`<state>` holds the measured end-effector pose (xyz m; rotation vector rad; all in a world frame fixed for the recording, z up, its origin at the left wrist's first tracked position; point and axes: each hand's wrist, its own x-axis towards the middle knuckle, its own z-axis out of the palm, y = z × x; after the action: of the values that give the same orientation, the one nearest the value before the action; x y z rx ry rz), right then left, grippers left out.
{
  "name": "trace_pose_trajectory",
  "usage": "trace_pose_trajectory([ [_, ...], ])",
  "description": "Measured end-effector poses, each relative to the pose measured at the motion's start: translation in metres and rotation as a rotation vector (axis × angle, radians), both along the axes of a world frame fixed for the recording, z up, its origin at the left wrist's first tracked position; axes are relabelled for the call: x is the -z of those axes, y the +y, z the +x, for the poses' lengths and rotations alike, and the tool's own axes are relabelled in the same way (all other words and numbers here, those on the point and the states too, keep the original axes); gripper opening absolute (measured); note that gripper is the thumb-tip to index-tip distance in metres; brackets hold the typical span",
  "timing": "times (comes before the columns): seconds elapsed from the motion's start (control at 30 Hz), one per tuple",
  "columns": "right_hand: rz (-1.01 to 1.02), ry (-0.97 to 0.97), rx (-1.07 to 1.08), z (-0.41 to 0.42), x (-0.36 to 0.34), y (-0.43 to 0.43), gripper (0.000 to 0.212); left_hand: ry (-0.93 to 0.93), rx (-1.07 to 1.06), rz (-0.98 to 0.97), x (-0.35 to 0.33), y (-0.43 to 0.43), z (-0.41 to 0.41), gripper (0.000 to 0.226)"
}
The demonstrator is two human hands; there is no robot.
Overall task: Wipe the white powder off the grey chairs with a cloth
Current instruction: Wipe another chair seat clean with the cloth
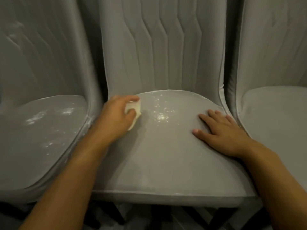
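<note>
On middle chair (pixel 159 155) seat, head cam: left hand (pixel 114 116) curled round small pale cloth (pixel 133 112), fingers and thumb bunching it, cloth pressed to seat at back-left. Right hand (pixel 222 130) flat, fingers straight and spread, palm down on seat's right side, holding nothing. White powder (pixel 162 113) speckled between hands, just right of cloth, nothing covering it. Left chair (pixel 38 130) also dusted, streaks on its backrest too. Right chair (pixel 279 113) touching alongside, looks mostly clean.
</note>
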<state>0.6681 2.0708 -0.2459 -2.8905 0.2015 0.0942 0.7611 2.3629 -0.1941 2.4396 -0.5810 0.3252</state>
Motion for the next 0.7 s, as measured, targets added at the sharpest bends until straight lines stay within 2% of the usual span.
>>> trace_pose_trajectory([
  [0.07,-0.007,-0.009,-0.002,-0.003,0.0,0.0,0.079,0.078,-0.104,0.05,-0.002,0.014,0.009,0.046],
  [0.13,-0.016,-0.007,-0.002,-0.003,0.0,0.0,0.079,0.204,-0.151,0.183,0.009,0.017,0.009,0.055],
  [0.2,-0.021,-0.009,0.0,-0.004,0.0,0.0,0.079,0.266,-0.169,0.327,0.028,0.011,0.006,0.052],
  [0.23,-0.021,-0.01,0.002,-0.003,0.0,0.0,0.078,0.237,-0.151,0.355,0.035,0.006,0.004,0.049],
  [0.4,0.002,-0.017,0.007,-0.003,-0.003,0.002,0.078,0.068,0.056,0.312,0.047,-0.02,-0.005,0.033],
  [0.57,0.003,-0.03,0.017,-0.004,-0.004,0.004,0.077,0.13,0.281,0.182,0.044,-0.03,-0.016,0.043],
  [0.63,0.009,-0.034,0.017,-0.004,-0.004,0.005,0.078,0.158,0.242,0.147,0.04,-0.022,-0.006,0.049],
  [0.7,0.011,-0.036,0.02,-0.005,-0.004,0.005,0.078,0.125,0.099,0.152,0.037,-0.005,0.01,0.051],
])
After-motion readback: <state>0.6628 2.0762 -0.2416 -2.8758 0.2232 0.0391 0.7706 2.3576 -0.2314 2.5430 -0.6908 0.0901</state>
